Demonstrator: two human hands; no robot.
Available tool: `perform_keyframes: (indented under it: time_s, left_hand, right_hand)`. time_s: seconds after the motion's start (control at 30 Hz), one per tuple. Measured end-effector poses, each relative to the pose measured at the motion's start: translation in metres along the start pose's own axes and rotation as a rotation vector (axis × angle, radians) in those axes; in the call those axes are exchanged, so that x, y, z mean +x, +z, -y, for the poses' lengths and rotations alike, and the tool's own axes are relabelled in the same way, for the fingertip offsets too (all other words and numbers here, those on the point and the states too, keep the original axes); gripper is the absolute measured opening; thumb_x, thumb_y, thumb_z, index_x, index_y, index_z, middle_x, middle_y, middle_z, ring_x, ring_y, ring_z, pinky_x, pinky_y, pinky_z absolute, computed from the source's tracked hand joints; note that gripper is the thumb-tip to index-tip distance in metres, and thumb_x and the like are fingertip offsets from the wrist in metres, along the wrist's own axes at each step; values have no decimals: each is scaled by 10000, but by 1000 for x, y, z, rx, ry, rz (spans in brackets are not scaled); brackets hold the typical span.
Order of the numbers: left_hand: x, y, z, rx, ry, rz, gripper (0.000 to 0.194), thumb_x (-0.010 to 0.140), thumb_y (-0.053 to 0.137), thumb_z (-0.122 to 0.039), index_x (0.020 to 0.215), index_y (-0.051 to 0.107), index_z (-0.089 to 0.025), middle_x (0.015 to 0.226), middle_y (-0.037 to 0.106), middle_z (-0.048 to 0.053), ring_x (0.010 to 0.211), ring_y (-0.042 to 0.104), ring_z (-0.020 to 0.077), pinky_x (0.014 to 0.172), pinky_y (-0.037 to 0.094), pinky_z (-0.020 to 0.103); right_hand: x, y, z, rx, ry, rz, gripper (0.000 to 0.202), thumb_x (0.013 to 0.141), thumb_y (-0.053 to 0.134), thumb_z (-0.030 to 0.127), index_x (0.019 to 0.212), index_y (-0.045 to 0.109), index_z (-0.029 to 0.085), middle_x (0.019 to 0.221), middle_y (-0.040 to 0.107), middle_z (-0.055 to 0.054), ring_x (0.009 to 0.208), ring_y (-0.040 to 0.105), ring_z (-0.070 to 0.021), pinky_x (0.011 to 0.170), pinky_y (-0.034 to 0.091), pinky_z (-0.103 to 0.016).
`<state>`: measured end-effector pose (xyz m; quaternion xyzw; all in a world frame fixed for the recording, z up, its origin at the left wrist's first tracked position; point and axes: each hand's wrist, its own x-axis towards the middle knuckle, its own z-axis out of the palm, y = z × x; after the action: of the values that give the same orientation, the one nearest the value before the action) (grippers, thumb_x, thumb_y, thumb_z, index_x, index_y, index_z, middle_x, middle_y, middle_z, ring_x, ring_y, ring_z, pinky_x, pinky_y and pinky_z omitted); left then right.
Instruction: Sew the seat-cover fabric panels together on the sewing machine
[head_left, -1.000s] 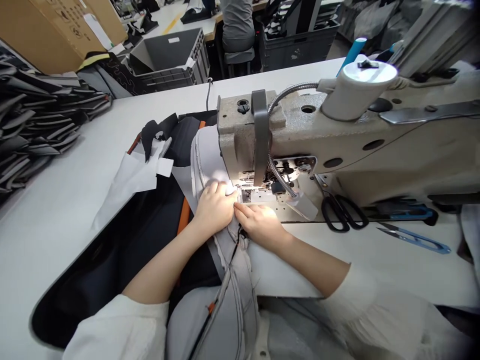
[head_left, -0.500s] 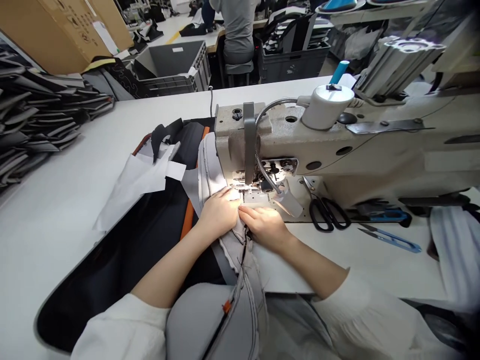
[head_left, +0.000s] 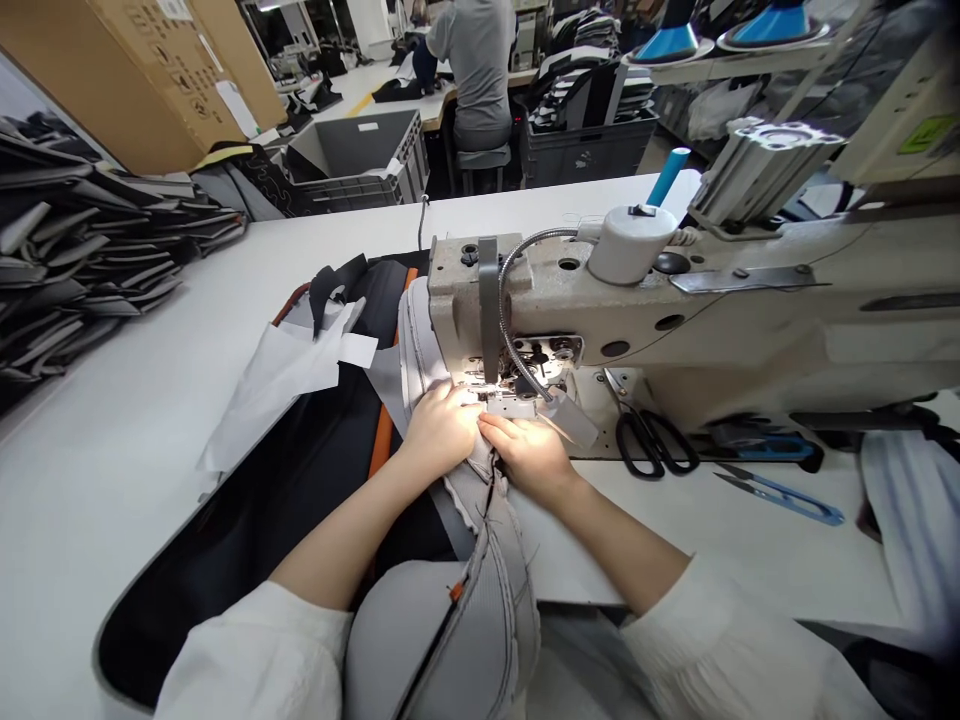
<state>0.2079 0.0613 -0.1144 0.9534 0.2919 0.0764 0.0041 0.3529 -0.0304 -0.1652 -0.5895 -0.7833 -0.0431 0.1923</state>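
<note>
The grey fabric [head_left: 472,492] is running lengthwise from the front edge of the bench [head_left: 150,400] toward the sewing machine [head_left: 630,325]. The left hand [head_left: 441,432] is covering it; the right hand [head_left: 534,458] is touching its right edge. Whether either is pinching cannot be determined. Scissors [head_left: 636,410] are lying right of both hands.

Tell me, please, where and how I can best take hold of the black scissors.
The scissors are probably best gripped by the two black loops, coming from the person's side of the table with the right hand. The loops face the person, and their wide openings suit gripping; the blades point away, toward the sewing machine.
</note>
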Motion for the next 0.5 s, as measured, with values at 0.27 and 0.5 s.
perform_keyframes:
  time_s: [0.27,0.5]
  left_hand:
    - [-7,0,3,88,51,23,328,799,486,-171,1070,667,-213,1168,600,84,994,512,249,851,438,361]
    - [-16,6,14,178,215,-29,393,790,431,-151,1093,673,-218,1122,626,103,923,549,250,822,446,369]
  right_hand:
    - [-11,-19,13,24,97,-55,358,865,430,135,1190,570,183,1169,618,-66,817,549,-165,733,436,-283]
    - [-121,-27,75,92,-171,-60,159,864,498,253,943,630,216,776,662,16,625,519,-117,561,380,-282]
